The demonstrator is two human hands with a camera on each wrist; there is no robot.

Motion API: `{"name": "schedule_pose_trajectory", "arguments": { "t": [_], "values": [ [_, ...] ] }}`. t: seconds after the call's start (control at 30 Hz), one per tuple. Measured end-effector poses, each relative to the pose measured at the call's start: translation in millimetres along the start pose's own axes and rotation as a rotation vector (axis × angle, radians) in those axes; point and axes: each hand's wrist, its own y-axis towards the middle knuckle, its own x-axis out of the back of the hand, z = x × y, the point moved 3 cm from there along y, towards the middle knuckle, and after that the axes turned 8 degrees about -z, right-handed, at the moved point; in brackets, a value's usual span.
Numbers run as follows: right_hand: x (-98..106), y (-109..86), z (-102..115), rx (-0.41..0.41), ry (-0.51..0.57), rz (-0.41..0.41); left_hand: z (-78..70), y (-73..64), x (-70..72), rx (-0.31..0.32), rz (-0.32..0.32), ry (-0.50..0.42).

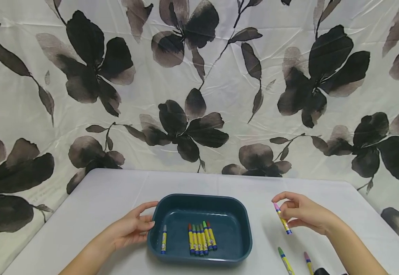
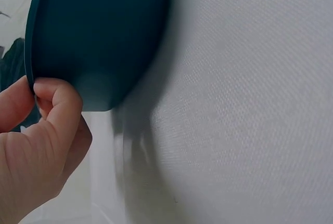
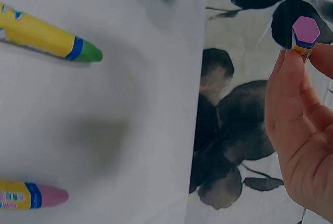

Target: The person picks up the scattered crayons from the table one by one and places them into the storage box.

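My left hand (image 1: 134,225) pinches the left rim of a dark teal tray (image 1: 199,262); the left wrist view shows thumb and finger on the rim of the tray (image 2: 99,37). Inside it, a grey crayon (image 1: 163,240) lies alone at the left, and several green and red-brown crayons (image 1: 201,240) lie side by side near the middle. Right of the tray, my right hand (image 1: 306,214) holds a pink crayon (image 1: 282,218) above the table, tilted. In the right wrist view the end of that crayon (image 3: 306,30) points toward the camera, between thumb and fingers.
On the white table (image 1: 117,191), a green crayon (image 1: 285,260) and a mauve-pink crayon (image 1: 308,262) lie below my right hand. A black object (image 1: 321,271) shows partly at the bottom edge. Floral cloth (image 1: 199,95) hangs behind the table.
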Motion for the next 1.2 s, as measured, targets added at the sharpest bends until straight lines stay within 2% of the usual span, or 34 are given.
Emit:
{"name": "schedule_pose_trajectory", "arguments": {
  "t": [0.1,0.33,0.43,0.67,1.2],
  "values": [
    [-8.3,6.9,4.9,0.014,0.009,0.007,0.3,-0.2,1.7,0.0,0.002,-0.012],
    [-24.0,16.0,7.5,0.009,0.049,0.022,8.8,-4.7,6.1,-0.01,0.051,-0.012],
    [-28.3,19.9,10.1,0.025,0.059,0.029,10.9,-6.5,7.9,-0.008,0.047,-0.01],
    [-33.9,29.1,19.9,0.055,0.056,0.03,4.5,0.5,4.3,-0.019,0.053,0.014],
    [-64.7,49.4,20.8,0.078,0.113,0.06,2.7,-0.3,2.1,-0.011,0.035,0.044]
  ]
}}
